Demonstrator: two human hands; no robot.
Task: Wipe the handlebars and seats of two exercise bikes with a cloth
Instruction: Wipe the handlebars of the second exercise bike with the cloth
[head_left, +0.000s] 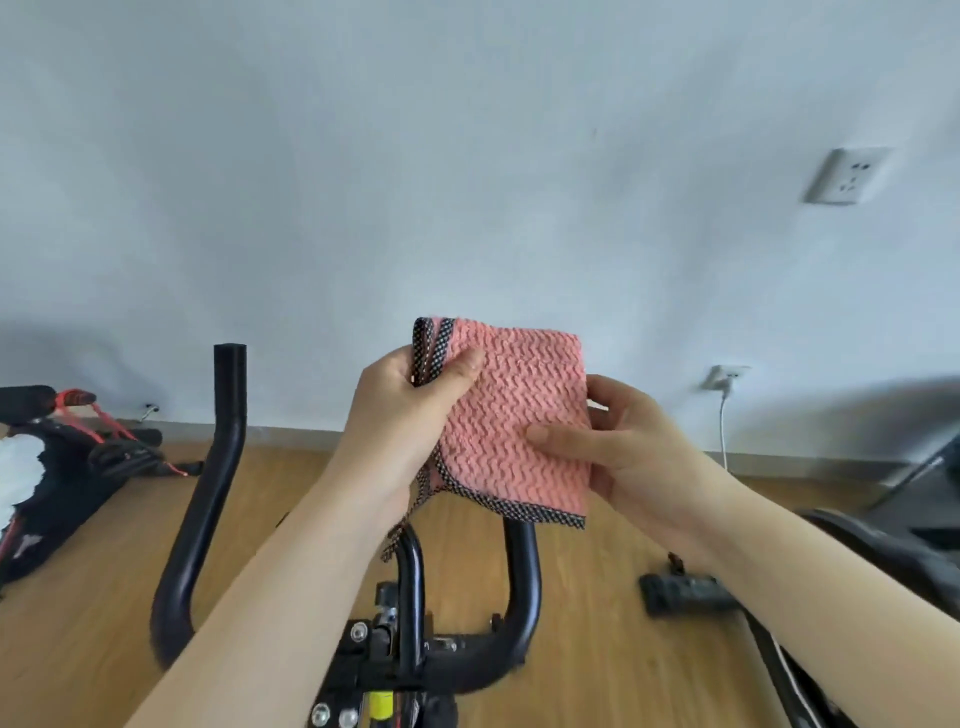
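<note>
A folded pink cloth (511, 410) with a dark dotted hem is held up in front of me, above the bike. My left hand (402, 410) pinches its left hemmed edge between thumb and fingers. My right hand (618, 447) grips its right side, thumb lying across the front. Below them are the black handlebars (208, 483) of the near exercise bike, with a tall curved left bar, two inner loops and a clamp at the bottom centre. A second bike's handlebar (36, 400) with red straps shows at the far left.
A white wall stands close ahead, with a socket (847, 174) high on the right and a plugged-in charger (724, 379) lower down. The wooden floor holds a black pedal (685, 592) on the right. Dark equipment fills the right edge.
</note>
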